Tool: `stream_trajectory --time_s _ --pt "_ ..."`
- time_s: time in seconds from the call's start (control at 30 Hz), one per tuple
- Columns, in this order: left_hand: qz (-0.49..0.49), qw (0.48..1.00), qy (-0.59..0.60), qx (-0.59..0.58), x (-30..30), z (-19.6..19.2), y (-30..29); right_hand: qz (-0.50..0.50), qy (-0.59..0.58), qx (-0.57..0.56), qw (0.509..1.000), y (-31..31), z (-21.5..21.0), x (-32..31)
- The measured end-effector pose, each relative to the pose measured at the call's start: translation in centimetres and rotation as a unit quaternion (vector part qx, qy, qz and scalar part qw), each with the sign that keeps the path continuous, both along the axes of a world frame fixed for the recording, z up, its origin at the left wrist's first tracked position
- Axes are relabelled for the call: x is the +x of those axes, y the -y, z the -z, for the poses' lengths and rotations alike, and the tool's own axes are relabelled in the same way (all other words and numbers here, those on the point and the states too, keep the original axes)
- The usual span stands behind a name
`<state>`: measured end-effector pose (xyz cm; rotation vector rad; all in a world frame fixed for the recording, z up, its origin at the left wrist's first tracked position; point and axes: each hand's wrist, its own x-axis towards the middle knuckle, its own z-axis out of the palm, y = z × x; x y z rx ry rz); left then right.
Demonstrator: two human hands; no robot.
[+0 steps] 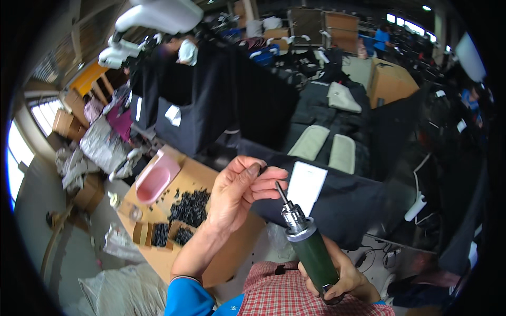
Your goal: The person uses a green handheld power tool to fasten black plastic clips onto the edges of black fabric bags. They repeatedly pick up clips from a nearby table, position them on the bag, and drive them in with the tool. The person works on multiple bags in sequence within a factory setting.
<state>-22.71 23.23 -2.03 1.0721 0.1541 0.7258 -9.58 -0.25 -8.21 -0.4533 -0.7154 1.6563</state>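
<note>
My left hand (pixel 242 181) pinches a small black piece (pixel 262 169) between thumb and forefinger; the piece is too small to name. The other fingers of that hand stretch toward the tip of an electric screwdriver. My right hand (pixel 342 274) is wrapped round this electric screwdriver (pixel 313 253), which has a dark green body and a metal collar. Its bit points up and left, just beside my left fingertips. Below and left of my left hand, a pile of small black parts (pixel 190 207) lies on a cardboard-covered table (pixel 224 258).
A pink plastic tub (pixel 158 179) and small cardboard boxes (pixel 143 233) of black parts stand on the table. Black fabric (pixel 211 105) hangs ahead, with a white paper sheet (pixel 307 184) on it. Light grey pads (pixel 343 154) lie beyond. Plastic bags (pixel 124 289) sit at lower left.
</note>
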Motion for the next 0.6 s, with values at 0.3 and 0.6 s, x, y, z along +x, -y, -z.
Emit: stream_trajectory --time_s 0.3,0.6 --pt "0.192 0.977 0.06 -0.076 7.4 -1.4 4.5 0.136 0.217 0.055 0.965 3.8 0.2 4.2" --pt "0.183 0.978 0.015 -0.1 9.9 -2.7 7.5 0.195 0.242 0.018 0.95 6.4 0.4 5.7"
